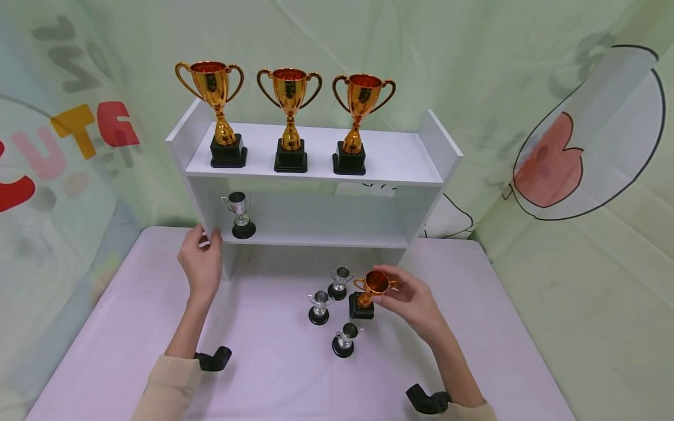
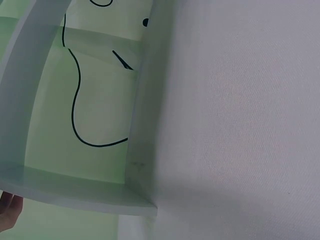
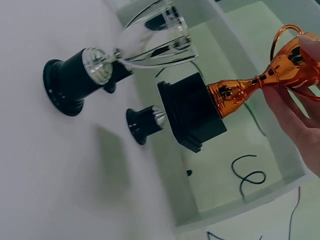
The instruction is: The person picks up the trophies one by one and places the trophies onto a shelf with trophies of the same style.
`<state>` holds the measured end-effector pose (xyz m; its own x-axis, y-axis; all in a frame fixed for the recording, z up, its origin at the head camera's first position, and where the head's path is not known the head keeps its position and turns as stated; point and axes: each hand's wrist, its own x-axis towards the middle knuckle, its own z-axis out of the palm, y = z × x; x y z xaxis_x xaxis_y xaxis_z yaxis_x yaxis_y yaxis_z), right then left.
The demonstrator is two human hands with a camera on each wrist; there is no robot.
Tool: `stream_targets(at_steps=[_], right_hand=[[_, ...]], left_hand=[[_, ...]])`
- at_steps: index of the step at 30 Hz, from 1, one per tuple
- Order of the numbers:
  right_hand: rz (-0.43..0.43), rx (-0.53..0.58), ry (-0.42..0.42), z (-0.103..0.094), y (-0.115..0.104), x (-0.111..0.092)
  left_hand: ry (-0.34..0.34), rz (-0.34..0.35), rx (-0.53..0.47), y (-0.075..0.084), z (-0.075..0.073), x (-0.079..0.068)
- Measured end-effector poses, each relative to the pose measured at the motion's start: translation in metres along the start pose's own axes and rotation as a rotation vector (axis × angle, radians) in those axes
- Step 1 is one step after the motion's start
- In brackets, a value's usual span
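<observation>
A small gold trophy (image 1: 364, 300) with a square black base is held by my right hand (image 1: 413, 299), thumb and fingers about its cup. In the right wrist view its base (image 3: 192, 112) hangs above the table. Three small silver trophies stand close by: one behind (image 1: 337, 283), one to the left (image 1: 318, 308) and one in front (image 1: 344, 340). My left hand (image 1: 202, 263) grips the left side panel of a white two-tier shelf (image 1: 321, 216). Only a few of its fingertips (image 2: 11, 212) show in the left wrist view.
Three larger gold trophies, left (image 1: 223, 111), middle (image 1: 290, 117) and right (image 1: 357, 123), line the shelf's top tier. One silver trophy (image 1: 242, 216) stands at the left of the lower tier. A pale cloth covers the table (image 1: 279, 374); printed curtains (image 1: 526, 263) hang around it.
</observation>
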<state>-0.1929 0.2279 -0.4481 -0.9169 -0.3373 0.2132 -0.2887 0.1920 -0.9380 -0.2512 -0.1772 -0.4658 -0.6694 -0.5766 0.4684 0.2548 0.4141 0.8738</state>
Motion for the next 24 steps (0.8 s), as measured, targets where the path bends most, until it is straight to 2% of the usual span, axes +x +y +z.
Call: stream_targets(at_steps=[5,14,24], right_hand=[[-0.014,-0.040,-0.002,-0.002,-0.019,0.000],[-0.005,-0.105,0.062,-0.009,-0.051,0.001],[-0.046,-0.144,0.066,-0.026,-0.095,0.005]], left_hand=[[-0.003,-0.002,-0.009,0.001,0.000,0.000],[-0.026,-0.015,-0.022,0.001,-0.001,0.000],[-0.019,-0.011,-0.019,0.001,-0.001,0.000]])
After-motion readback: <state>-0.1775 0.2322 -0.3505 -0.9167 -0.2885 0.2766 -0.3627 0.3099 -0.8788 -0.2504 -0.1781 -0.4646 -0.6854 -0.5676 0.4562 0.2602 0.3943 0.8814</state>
